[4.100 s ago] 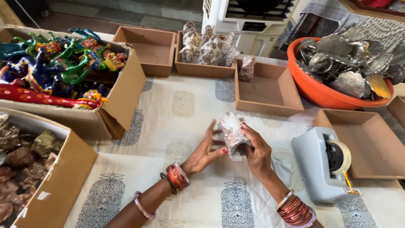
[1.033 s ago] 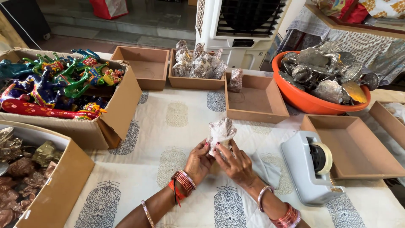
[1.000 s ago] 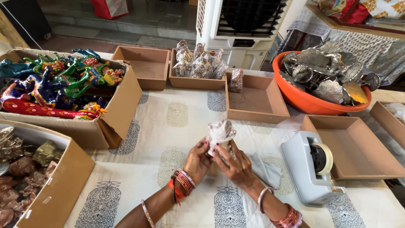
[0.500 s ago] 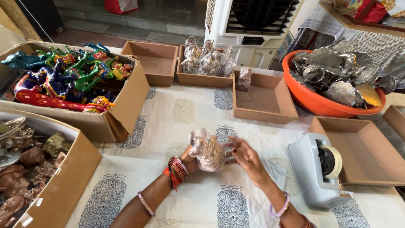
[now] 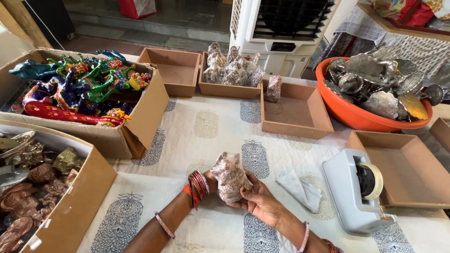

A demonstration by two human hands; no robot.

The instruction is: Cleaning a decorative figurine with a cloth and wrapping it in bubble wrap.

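Both hands cup wrapped figurine [image 5: 229, 177] mid-table, boxes ringing it.

A white printed cloth [image 5: 206, 126] is covering the desk; beyond it a white air cooler [image 5: 281, 33] is standing on the grey floor [image 5: 187, 23].

A small figurine wrapped in clear crinkled plastic [image 5: 229, 176] is held up just above the surface, between both hands. It looks brownish and mottled through the wrap, with a rounded, lumpy body that narrows toward the top. It stands roughly upright, tilted a little to the left. The plastic is bunched and creased around it, catching light in pale patches. Its finer shape cannot be made out through the wrap.
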